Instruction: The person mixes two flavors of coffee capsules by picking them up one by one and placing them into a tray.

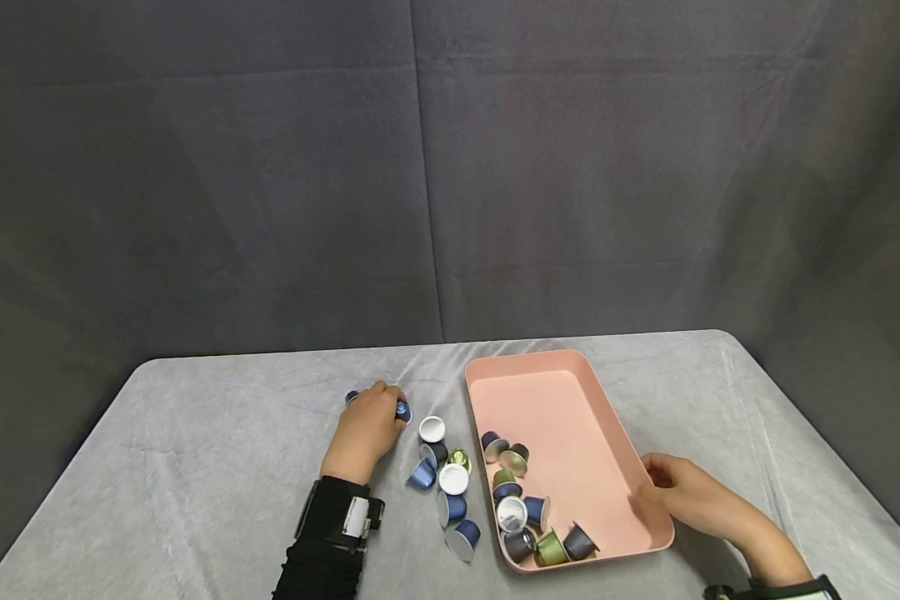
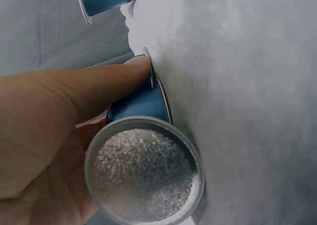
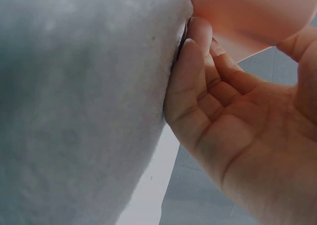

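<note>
Blue capsules (image 2: 141, 106) in left hand (image 1: 366, 425); right hand (image 1: 693, 496) grips pink tray (image 1: 543, 408).

The right hand (image 3: 237, 126), at right of frame, grips a pink tray (image 3: 247, 9) at upper right, fingers bent; the grey-covered bench (image 3: 74, 111) fills the left.

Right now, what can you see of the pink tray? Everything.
The pink tray is a shallow rectangle with rounded corners and a low raised rim; it looks smooth, metal or plastic, I can't tell which. It sits open side up on the gray cloth, slightly skewed to the table edge. Small capsules in mixed colors lie inside, bunched toward the left side and near-left corner; its far end is bare. The right hand holds its right side, close to the near corner.
</note>
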